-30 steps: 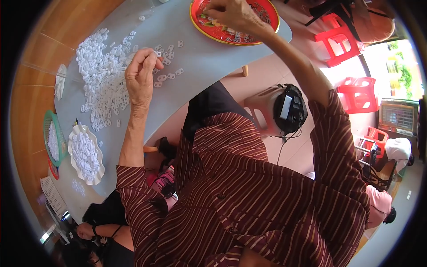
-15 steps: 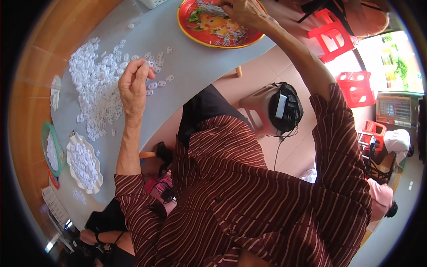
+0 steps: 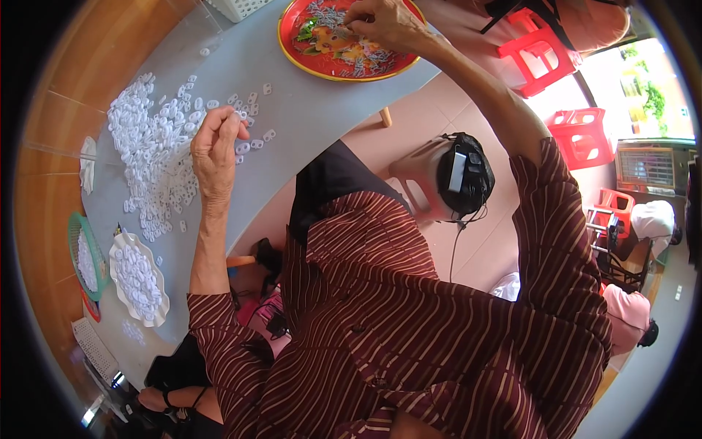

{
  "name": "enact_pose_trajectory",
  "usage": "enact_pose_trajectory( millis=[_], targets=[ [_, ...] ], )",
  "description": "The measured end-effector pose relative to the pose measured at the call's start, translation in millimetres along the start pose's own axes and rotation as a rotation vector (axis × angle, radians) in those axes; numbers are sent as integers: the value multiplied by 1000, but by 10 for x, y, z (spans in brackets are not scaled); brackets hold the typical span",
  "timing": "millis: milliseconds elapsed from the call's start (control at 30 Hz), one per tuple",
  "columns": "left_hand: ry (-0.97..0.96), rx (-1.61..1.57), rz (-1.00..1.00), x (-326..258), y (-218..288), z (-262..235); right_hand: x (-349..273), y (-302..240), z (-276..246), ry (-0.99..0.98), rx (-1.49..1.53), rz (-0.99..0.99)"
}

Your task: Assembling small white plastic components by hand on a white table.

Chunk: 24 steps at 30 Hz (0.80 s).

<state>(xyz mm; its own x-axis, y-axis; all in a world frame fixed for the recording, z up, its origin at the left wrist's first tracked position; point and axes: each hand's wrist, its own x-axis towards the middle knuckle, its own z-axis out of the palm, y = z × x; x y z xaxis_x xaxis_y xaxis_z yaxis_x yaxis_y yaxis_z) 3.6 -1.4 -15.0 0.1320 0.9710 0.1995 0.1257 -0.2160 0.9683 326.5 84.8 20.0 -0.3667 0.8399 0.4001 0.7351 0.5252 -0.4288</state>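
My left hand (image 3: 214,150) is held above the grey table, fingers curled, with a small white plastic piece pinched between thumb and fingertips. Beside and below it spreads a heap of small white plastic pieces (image 3: 150,139), some oval and some rectangular with holes. My right hand (image 3: 391,28) reaches over a round red tray (image 3: 289,55) with a gold rim and a printed fruit-and-flower pattern. Its fingers are pinched together just over small grey metal pieces (image 3: 376,60) scattered in the tray; whatever they grip is too small to make out.
A scalloped white dish (image 3: 137,282) and a green basket (image 3: 86,252) hold more white pieces at the left. White baskets (image 3: 238,7) stand at the table's far and near ends. Another person's hand (image 3: 152,399) shows at lower left. Red stools (image 3: 581,139) and a grey stool with a black bag (image 3: 466,175) stand right.
The view has shifted slightly, so the table and tray sit a little further left. My right hand stays over the tray, its fingers lifted slightly; my left hand keeps its pinch.
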Motion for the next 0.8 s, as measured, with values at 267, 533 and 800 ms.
enact_pose_trajectory(
  millis=[267,533,800],
  targets=[
    [6,-10,22,21,-32,6,50,-150,194,-101,-31,-64],
    [1,10,28,14,-9,21,121,-266,336,-96,-231,-186],
    [8,45,36,-11,-6,14,170,-305,237,-239,-91,-26]
  ],
)
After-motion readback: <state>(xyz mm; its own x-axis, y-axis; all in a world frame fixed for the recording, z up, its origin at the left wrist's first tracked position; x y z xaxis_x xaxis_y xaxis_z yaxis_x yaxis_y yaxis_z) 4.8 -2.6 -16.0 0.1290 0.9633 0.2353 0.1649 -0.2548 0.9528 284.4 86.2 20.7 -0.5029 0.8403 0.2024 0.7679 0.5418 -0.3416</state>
